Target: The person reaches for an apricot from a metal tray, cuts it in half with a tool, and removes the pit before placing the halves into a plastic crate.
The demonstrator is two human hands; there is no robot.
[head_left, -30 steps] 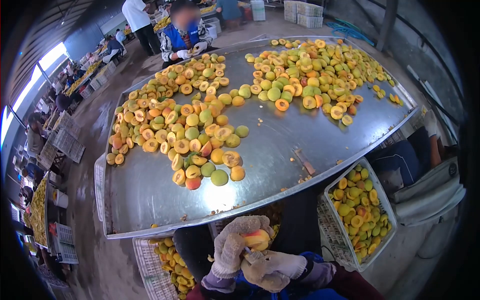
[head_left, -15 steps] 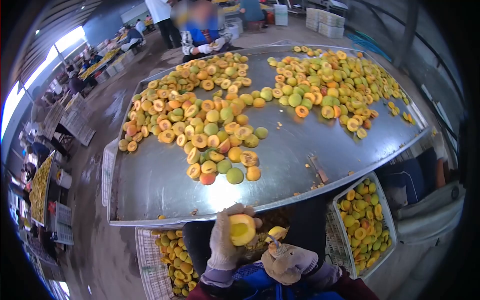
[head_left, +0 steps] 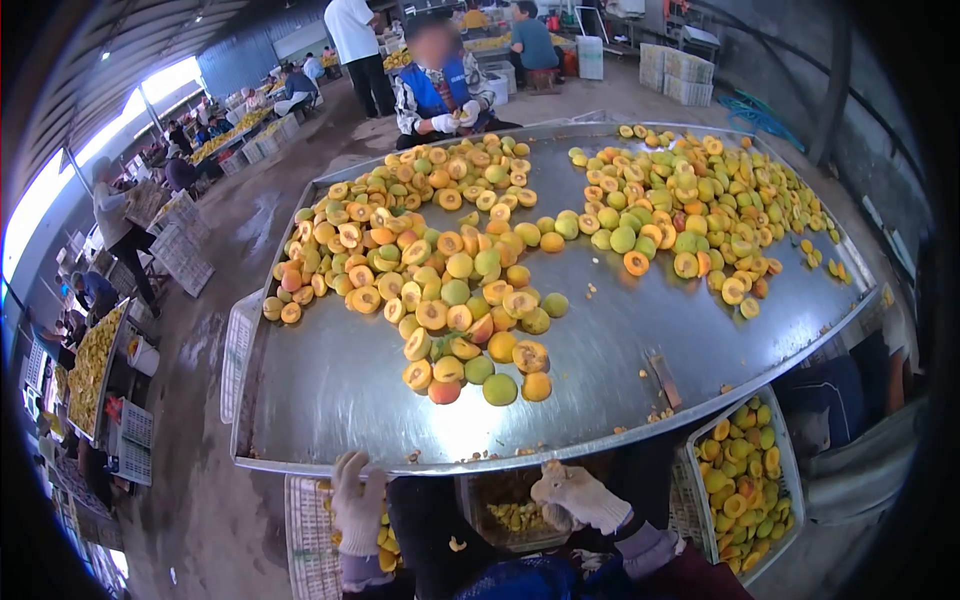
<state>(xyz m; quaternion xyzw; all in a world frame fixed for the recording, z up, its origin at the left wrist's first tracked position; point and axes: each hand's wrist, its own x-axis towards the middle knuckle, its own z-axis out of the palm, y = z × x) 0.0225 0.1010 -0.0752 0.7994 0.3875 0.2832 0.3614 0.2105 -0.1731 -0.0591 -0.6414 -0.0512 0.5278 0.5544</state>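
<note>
My left hand (head_left: 358, 505), in a pale knit glove, is open with its fingers stretched out above the left crate (head_left: 305, 530). Nothing shows in its fingers. Yellow peach halves (head_left: 387, 545) lie in that crate, partly hidden by the hand and wrist. My right hand (head_left: 580, 497), also gloved, is closed near the front edge of the metal table (head_left: 340, 400). What it grips is hidden by the fingers. Below and beside it, a container (head_left: 478, 505) between my legs holds small yellow scraps (head_left: 516, 516).
Halved peaches lie in a left pile (head_left: 430, 270) and a right pile (head_left: 700, 200) on the table. A wooden-looking strip (head_left: 664, 382) rests near the front edge. A full crate (head_left: 742, 470) stands at my right. Across the table sits a co-worker (head_left: 440, 95) in a blue vest.
My left hand has let go of the peach half and moved left over the crate, its fingers now spread. My right hand has moved slightly up; the metal-looped tool it held no longer shows.
</note>
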